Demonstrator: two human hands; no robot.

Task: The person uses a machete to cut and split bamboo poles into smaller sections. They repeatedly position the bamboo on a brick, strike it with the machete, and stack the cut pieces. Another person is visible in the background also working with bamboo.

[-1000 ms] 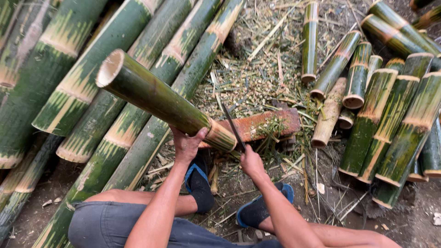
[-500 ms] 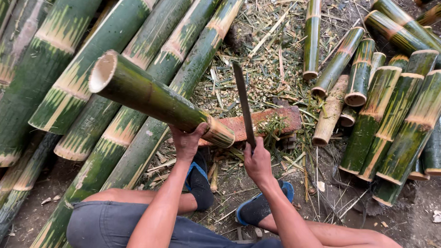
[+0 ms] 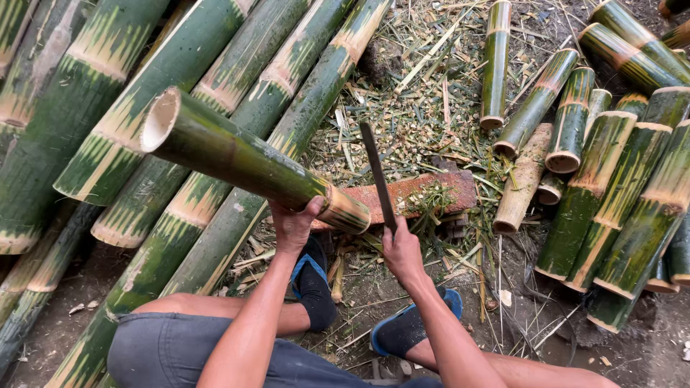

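Green bamboo pole [image 3: 237,154], hollow end tilted up to the left, rests its lower end on a reddish wooden block [image 3: 424,195]. The left hand [image 3: 293,224] wraps closed around the pole near that end. The right hand [image 3: 402,251] is clenched on the handle of a long dark blade [image 3: 378,176], raised just beside the pole's cut end. Cut bamboo sections [image 3: 632,179] lie to the right

Crouched low, both bare forearms stretched forward between bent knees. Left hand [image 3: 293,226] cupped palm-up, fingers wrapped under and gripping, wrist bent back. Right hand [image 3: 402,250] just right of the left hand, fist clenched tight, thumb side up, wrist straight, elbow tucked near the right knee.
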